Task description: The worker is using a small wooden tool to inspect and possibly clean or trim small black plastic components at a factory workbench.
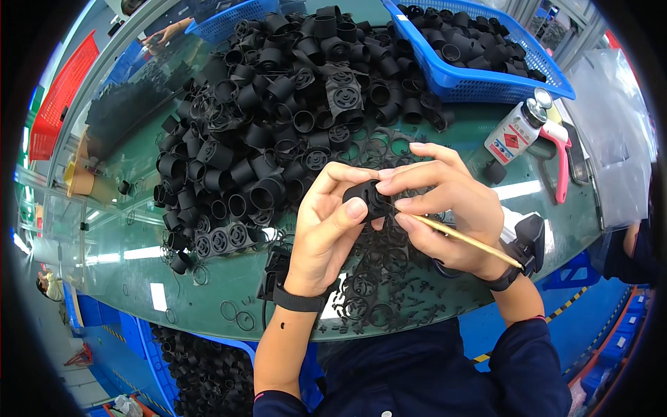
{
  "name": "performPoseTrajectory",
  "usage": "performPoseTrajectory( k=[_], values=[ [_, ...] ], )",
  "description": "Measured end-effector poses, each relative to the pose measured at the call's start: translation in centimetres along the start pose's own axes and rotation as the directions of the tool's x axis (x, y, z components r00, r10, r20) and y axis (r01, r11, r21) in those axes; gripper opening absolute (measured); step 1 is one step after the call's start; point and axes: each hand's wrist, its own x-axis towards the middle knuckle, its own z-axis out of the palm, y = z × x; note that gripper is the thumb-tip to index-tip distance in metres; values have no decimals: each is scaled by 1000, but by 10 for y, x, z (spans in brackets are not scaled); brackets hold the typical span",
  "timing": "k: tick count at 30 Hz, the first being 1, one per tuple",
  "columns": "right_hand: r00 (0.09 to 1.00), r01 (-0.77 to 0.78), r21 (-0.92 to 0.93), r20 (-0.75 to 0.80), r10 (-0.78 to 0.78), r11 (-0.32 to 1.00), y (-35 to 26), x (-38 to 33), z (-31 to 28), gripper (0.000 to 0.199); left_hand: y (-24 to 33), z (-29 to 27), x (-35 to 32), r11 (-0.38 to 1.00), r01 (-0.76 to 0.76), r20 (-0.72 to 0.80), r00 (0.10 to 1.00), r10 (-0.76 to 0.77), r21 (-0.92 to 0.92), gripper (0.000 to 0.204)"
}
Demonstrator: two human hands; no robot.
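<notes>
My left hand (325, 226) is closed round a small black plastic part (376, 203), its thumb pressing the near side. From the right, my right hand (462, 212) meets it, with a slim yellowish stick-like tool (474, 242) gripped between thumb and fingers. The tool's thin tip points at the part; whether it touches is hidden by my fingers. Some fingertips of the right hand rest on or against the part's upper edge. Below both hands, black rings and small trimmed scraps (375, 292) lie scattered on the green table (229, 292).
A big heap of black cylindrical parts (271, 125) covers the table's far left. A blue basket (486, 87) of similar parts stands at the far right. Near it are a white metal-topped bottle (514, 132) and a pink-handled tool (561, 167). A lower blue bin (156, 354) holds more black pieces.
</notes>
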Motion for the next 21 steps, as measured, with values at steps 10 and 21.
performPoseTrajectory(
  k=[10, 21],
  values=[
    [977, 193, -251, -41, -210, 948, 3, -2, 7, 16, -6, 1, 1, 1000, -14, -23, 1000, 15, 10, 31],
    [898, -281, 674, -67, 435, 683, 14, -6, 2, 4, -3, -8, 3, 996, 67, 120, 991, -59, -65, 33]
  ],
)
